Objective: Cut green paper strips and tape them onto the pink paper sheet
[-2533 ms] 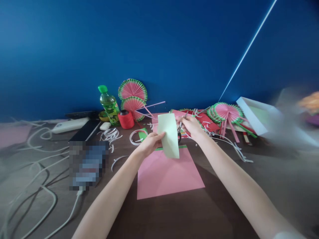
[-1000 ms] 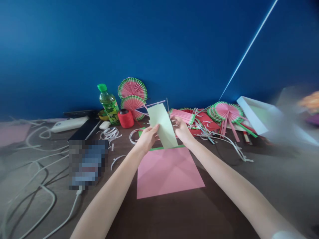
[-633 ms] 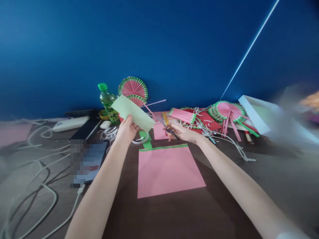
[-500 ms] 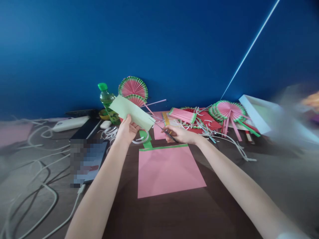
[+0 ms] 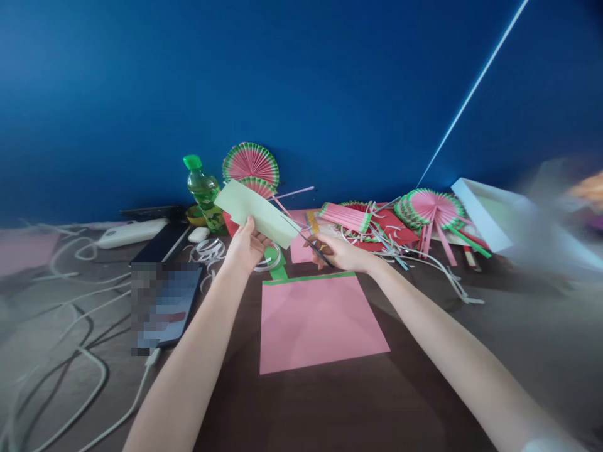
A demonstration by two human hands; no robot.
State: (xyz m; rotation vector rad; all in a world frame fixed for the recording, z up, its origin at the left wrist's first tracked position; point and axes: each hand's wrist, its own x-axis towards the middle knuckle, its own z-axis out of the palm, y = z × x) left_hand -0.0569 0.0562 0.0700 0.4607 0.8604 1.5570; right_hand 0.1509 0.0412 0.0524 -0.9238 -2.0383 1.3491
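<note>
My left hand (image 5: 248,246) grips a pale green sheet of paper (image 5: 257,212) by its lower edge, thumb on the near face. In my right hand (image 5: 336,252) is a pair of scissors (image 5: 321,252); its blades reach the right end of the green paper, where a cut runs along near the upper edge. Below both hands a pink sheet of paper (image 5: 323,323) lies flat on the table, a green strip (image 5: 308,279) along its far edge. A roll of tape (image 5: 272,258) and a green paper piece (image 5: 279,271) lie just beyond it.
Pleated pink-and-green fans (image 5: 250,164) lean on the blue wall, with more fans (image 5: 433,210) and paper scraps at right. A green-capped bottle (image 5: 201,185) stands back left. A phone (image 5: 172,307) and white cables (image 5: 101,370) cover the left side; a white box (image 5: 485,213) sits right.
The green paper and my left hand have shifted slightly right, toward the scissors. The cut in the paper's right end reaches farther in. The pink sheet has stayed put.
</note>
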